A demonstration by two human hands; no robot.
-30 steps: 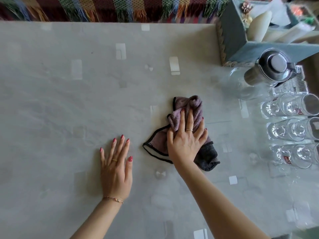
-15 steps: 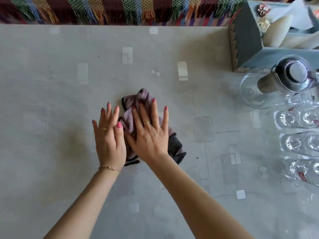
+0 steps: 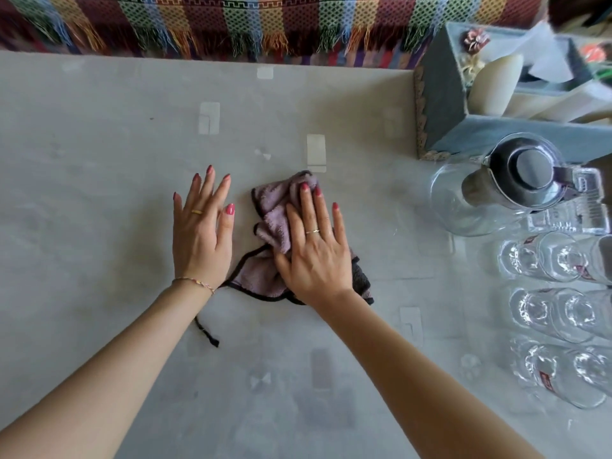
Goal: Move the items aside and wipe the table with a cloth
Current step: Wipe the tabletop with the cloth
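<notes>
The right hand (image 3: pixel 314 250) lies flat with straight fingers on a crumpled mauve cloth (image 3: pixel 275 220), pressing it to the grey bench (image 3: pixel 99 160). The left hand (image 3: pixel 202 233) rests flat on the bench just beside the cloth. At the right edge stand a glass jug (image 3: pixel 490 190), clear glasses (image 3: pixel 543 313) and a blue box (image 3: pixel 440 104).

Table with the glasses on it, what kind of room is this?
Probably a home living or dining room: a glass jug and drinking glasses stand on the table, and a fringed woven throw lies beyond.
</notes>
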